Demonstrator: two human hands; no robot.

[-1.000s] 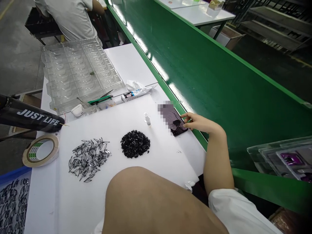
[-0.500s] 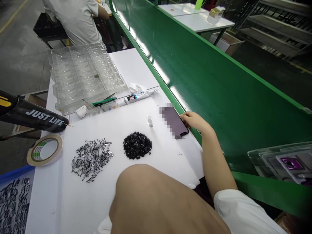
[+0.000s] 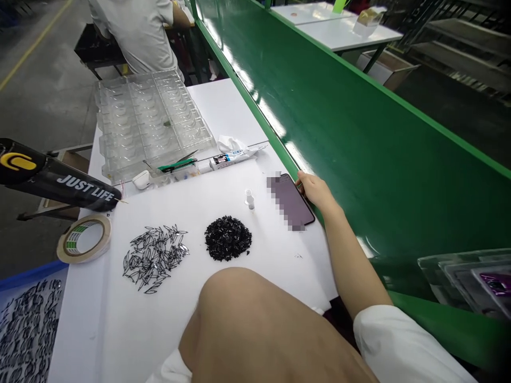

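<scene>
My right hand [image 3: 314,189] rests at the right edge of a smartphone [image 3: 297,202], by the green side rail. Its fingers are loosely bent and slightly apart, and they hold nothing that I can see. The phone lies screen up, partly pixelated. To its left a small clear plastic piece [image 3: 249,199] stands on a white sheet [image 3: 191,191]. A heap of small black pieces [image 3: 228,238] and a spread of thin, pointed-oval black outline pieces [image 3: 155,256] lie on that sheet. My raised knee [image 3: 239,308] covers the near part of it. My left hand is out of view.
Clear moulded trays [image 3: 149,119], a glue tube [image 3: 231,158], green-handled tweezers [image 3: 175,165] and a white earbud case [image 3: 141,180] line the far side. At left are a black cylinder [image 3: 80,186] and a tape roll [image 3: 72,242]. A co-worker [image 3: 138,37] sits beyond.
The view has shifted, so the table things appear a little further right. My right hand stays beside the phone, its fingers slightly looser at the phone's edge.
</scene>
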